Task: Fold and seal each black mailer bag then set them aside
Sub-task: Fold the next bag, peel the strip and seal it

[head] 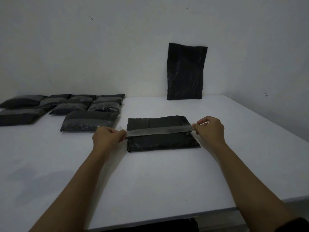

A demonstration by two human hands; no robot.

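The person sits at a white table (167, 178) with one black mailer bag (160, 141) lying flat right in front, between both hands. The bag is already folded over. A strip of clear tape (158, 130) stretches across it from side to side. The left hand (107, 137) pinches the left end of the tape with curled fingers, just past the bag's left edge. The right hand (209, 127) pinches the right end the same way, just past the bag's right edge. The tape looks like it is only now going onto the fold, so this bag is folded but probably not sealed all the way yet. The ends may need to be pressed down.

To the left, near the back of the table, lies a group of finished bags (66, 106). Each one is folded and has a shiny band of tape across it. About eight can be counted, but the far ones are dark and hard to tell apart. They sit close together, and the nearest one is just beside the left hand.

One more flat bag (185, 72) stands up against the wall (117, 47) at the back, well apart from the others. It is not folded, so it likely is left to do.

No words, labels or brand names can be read anywhere. The bags are plain black and the room is dim.
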